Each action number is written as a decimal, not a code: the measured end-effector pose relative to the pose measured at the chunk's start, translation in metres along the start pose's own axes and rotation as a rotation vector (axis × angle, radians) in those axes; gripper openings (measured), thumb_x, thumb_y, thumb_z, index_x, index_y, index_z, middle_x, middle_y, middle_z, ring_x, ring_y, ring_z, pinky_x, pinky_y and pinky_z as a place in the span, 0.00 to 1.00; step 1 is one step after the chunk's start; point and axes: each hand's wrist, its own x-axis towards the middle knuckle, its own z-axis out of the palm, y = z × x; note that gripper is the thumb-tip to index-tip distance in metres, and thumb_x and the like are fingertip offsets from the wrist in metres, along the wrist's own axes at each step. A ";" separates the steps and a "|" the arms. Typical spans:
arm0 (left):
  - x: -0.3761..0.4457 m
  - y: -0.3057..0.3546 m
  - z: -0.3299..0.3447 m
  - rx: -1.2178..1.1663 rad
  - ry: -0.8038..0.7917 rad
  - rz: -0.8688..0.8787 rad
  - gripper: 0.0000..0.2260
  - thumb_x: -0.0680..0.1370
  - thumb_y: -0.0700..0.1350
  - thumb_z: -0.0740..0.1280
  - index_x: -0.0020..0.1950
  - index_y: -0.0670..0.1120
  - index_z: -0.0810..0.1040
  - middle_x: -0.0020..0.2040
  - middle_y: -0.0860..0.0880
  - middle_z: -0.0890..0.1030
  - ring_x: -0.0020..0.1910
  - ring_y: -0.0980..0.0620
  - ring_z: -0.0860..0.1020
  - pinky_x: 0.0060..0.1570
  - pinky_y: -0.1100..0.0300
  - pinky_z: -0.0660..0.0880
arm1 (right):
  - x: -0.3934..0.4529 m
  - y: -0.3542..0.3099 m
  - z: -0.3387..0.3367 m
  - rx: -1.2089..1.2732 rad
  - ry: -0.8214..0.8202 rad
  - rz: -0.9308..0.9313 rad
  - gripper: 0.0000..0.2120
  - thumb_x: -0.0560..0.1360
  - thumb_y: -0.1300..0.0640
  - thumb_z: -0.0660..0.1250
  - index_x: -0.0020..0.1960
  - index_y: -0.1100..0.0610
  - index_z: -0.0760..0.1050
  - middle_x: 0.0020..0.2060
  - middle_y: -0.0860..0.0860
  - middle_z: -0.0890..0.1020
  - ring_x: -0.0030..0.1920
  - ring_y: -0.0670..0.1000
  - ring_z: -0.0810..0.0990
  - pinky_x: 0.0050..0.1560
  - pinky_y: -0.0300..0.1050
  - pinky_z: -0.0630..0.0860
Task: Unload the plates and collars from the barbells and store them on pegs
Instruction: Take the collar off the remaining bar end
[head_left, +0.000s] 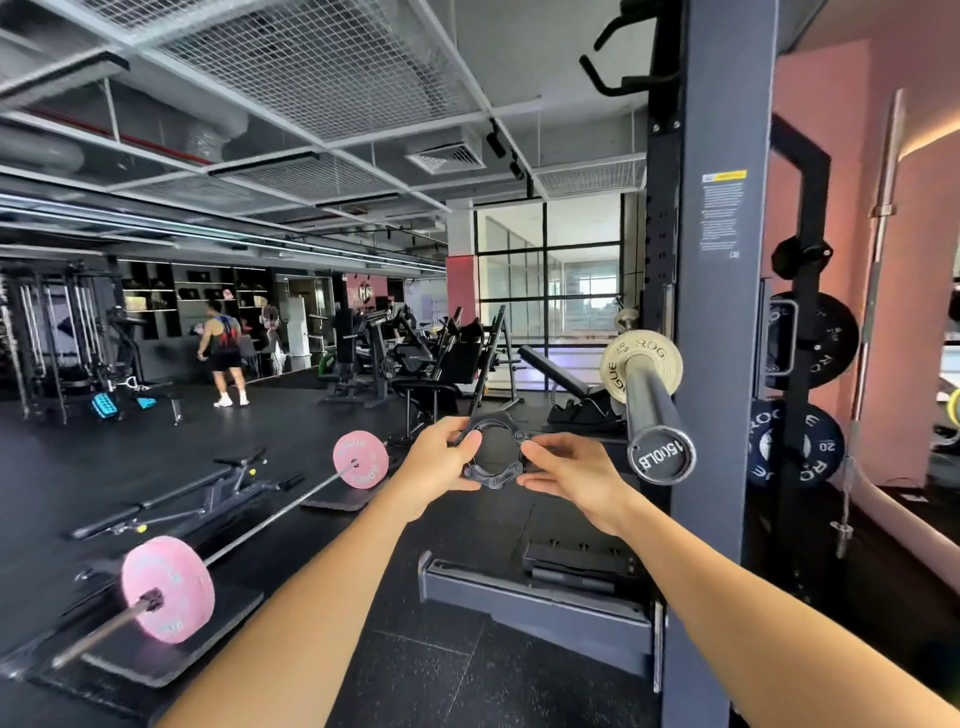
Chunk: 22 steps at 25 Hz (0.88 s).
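Holding a black ring-shaped collar (494, 451) out at arm's length, both bare hands grip it in mid-air; left hand (436, 457) has its fingers (470, 446) clamped on the collar's left rim, thumb across the front; right hand (571, 475) has its fingers (535, 448) closed on the right rim; collar faces the camera, floor visible through its opening; it sits clear of any bar. Just right of the hands, sleeve end of a racked barbell (655, 421) points toward the camera, cap marked 1500LB; a small pale plate (613, 366) is on that sleeve, further back, against the grey rack upright (719, 322). Behind the upright, black plates (823, 447) hang on pegs at the rack's side, a second set (831, 338) above; an empty bar (875, 270) stands upright against the pink wall. Left of the arms, a second barbell (275, 514) lies on black floor mats; near pink plate (169, 590) with a dark collar (151, 598) outside it; far pink plate (361, 460) at the other end. Far background: benches, machines, one person (226, 353) standing with their back turned.
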 end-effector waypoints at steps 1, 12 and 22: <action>-0.004 0.003 0.000 -0.001 -0.009 -0.006 0.08 0.82 0.43 0.62 0.61 0.49 0.74 0.60 0.43 0.77 0.54 0.48 0.80 0.46 0.51 0.82 | -0.006 -0.003 0.000 -0.006 0.000 -0.002 0.19 0.76 0.56 0.70 0.62 0.65 0.74 0.53 0.60 0.81 0.46 0.56 0.85 0.51 0.44 0.82; -0.060 0.031 -0.012 -0.050 -0.121 0.027 0.15 0.82 0.42 0.63 0.68 0.46 0.72 0.62 0.43 0.74 0.59 0.44 0.77 0.49 0.44 0.81 | -0.080 -0.027 0.015 -0.024 0.046 -0.039 0.19 0.76 0.57 0.69 0.63 0.66 0.73 0.54 0.62 0.81 0.47 0.58 0.84 0.55 0.51 0.81; -0.096 0.067 0.009 -0.089 -0.196 0.063 0.16 0.81 0.41 0.64 0.69 0.48 0.72 0.64 0.43 0.72 0.61 0.43 0.75 0.46 0.45 0.82 | -0.149 -0.063 0.007 -0.075 0.173 -0.081 0.16 0.77 0.57 0.68 0.61 0.66 0.74 0.52 0.60 0.82 0.46 0.59 0.83 0.50 0.46 0.82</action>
